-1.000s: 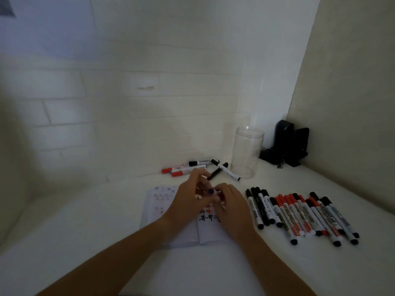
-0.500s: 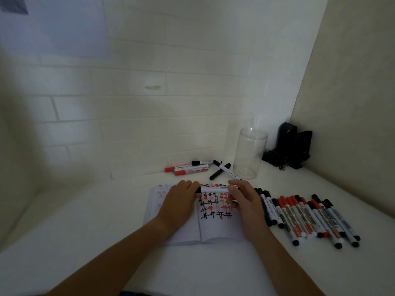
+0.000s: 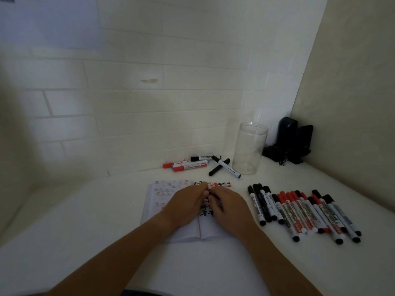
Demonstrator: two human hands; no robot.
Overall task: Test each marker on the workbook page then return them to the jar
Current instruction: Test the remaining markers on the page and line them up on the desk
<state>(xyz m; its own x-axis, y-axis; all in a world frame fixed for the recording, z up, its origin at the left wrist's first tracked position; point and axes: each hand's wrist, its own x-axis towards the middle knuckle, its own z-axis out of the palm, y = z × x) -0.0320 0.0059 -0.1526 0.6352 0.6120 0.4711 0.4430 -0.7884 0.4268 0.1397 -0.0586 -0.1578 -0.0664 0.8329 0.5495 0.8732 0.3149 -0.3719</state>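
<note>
Markers (image 3: 303, 212), capped in black and red, lie in a close row on the white counter (image 3: 85, 221), to the right of the open workbook (image 3: 156, 201). Both hands meet over the workbook's middle: left hand (image 3: 184, 205) and right hand (image 3: 232, 207), fingertips touching or nearly so above the right page. Fingers of both are curled inward; a small part of a marker seems to lie between them, but blur prevents telling whether either grip is clamped on it. The hands cover most of the right page; black and red hash marks (image 3: 206, 213) show between them and along the page's upper edge. The left page bears faint reddish print, unreadable.

Clear jar (image 3: 249, 148) stands upright beyond the workbook to the right, near the tiled wall (image 3: 149, 103), holding no markers. Just left of it lies a second marker group (image 3: 188, 164): two red-capped and one black-capped side by side, and two more crossed over each other (image 3: 222, 166). Barrel labels are too small to read. A black device (image 3: 292, 142) stands in the corner behind the jar, against the beige side panel (image 3: 352, 103).
</note>
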